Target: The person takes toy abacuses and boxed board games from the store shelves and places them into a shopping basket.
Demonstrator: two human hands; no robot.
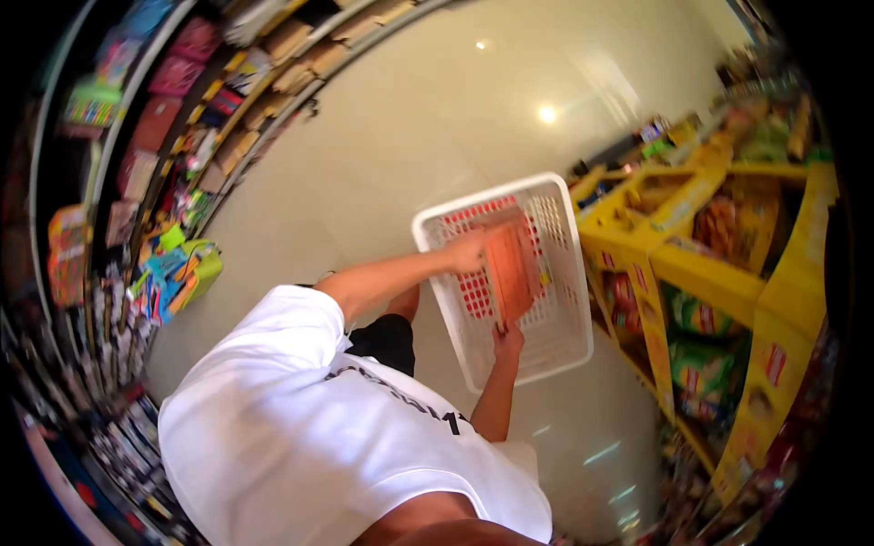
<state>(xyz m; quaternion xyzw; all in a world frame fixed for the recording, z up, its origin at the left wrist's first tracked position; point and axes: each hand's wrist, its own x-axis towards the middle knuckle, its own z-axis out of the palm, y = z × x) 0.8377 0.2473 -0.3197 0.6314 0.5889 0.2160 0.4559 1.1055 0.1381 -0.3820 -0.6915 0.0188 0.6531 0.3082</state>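
A flat, oblong orange-pink item [512, 273], its kind too blurred to name, is held at a slant over a white plastic basket [569, 350]. My left hand [469, 251] is closed on its upper left edge. At its lower end, my right hand [508, 340] grips the near corner. The basket has perforated walls, with red showing along the far and left parts. Behind the item, part of the basket's inside is hidden.
Shelves [150, 127] packed with goods curve along the left, with a colourful bag-like bundle [177, 278] beside them. On the right stands a yellow display rack [710, 273] holding green snack bags [701, 373]. Shiny tiled floor [382, 136] lies between.
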